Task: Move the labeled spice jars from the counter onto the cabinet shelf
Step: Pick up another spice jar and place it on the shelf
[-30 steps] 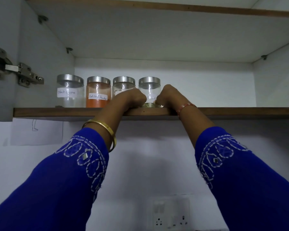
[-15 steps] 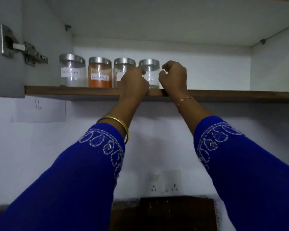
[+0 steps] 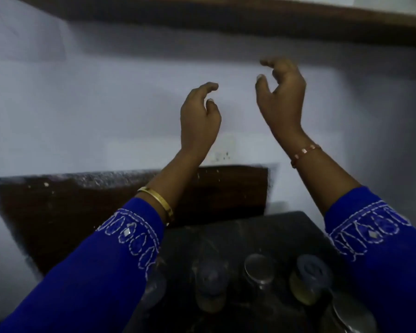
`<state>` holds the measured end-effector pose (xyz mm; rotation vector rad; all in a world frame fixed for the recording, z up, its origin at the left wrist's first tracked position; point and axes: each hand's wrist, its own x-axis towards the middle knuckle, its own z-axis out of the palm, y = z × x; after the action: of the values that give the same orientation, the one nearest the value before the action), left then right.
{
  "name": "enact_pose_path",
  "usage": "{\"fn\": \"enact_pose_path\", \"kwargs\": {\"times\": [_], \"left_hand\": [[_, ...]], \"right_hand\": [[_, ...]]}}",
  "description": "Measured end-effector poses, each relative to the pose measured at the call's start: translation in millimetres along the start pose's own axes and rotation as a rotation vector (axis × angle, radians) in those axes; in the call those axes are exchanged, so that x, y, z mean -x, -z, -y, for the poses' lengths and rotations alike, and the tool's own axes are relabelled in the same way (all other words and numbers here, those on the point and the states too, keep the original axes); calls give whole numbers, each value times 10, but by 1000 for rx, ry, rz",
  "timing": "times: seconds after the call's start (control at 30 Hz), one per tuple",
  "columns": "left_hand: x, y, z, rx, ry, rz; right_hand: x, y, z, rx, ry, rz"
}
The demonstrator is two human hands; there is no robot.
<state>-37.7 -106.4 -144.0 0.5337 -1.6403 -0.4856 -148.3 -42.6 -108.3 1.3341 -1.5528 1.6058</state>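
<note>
A: Starting big: dark counter [image 3: 226, 236] fills the lower middle, white wall [image 3: 82, 104] behind it, brown shelf edge [image 3: 226, 18] across the top. Frame is blurry.

B: Jars?

A: Spice jars [image 3: 257, 280] stand upright in a cluster at the near part of the counter, low in frame, between the two blue sleeves [image 3: 94, 260]. Counting roughly four or five, metal lids up. Labels unreadable.

B: Key relation for the next pick?

A: Jars lie well below both hands and nearer the person. Long axis vertical, so I'd judge a drop straight down and a grasp round the side or over the lid. Cluster sits toward the right side, so the right hand [image 3: 281, 99] looks the nearer one; a close call.

B: Hand poses?

A: Left hand [image 3: 199, 118] is raised in front of the wall, fingers loosely curled, holding nothing. Right hand is a bit higher, just under the shelf edge, fingers loosely curved, also empty. Neither touches anything.

B: Small stuff?

A: Gold bangle [image 3: 156, 200] on the left wrist, thin bracelet [image 3: 305, 152] on the right.
</note>
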Motion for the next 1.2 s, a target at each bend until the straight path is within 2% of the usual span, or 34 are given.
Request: {"fn": "enact_pose_path", "kwargs": {"times": [0.2,0.53,0.63,0.8,0.93,1.2], "left_hand": [[953,-210,82,87,153,199],[2419,-646,124,219,459,487],[2822,-725,69,218,540,574],[3318,-848,6,219,697,724],[3560,-913,-53,150,729,828],[3729,-912,-76,45,770,937]], "right_hand": [[991,537,-355,95,-140,39],[2716,1340,-931,294,-668,185],[3061,1631,-1044,441,-769,258],[3335,2020,-1253,693,-955,505],[3441,2119,-1391,681,-1101,683],[3448,2058,-1629,532,-1133,698]]}}
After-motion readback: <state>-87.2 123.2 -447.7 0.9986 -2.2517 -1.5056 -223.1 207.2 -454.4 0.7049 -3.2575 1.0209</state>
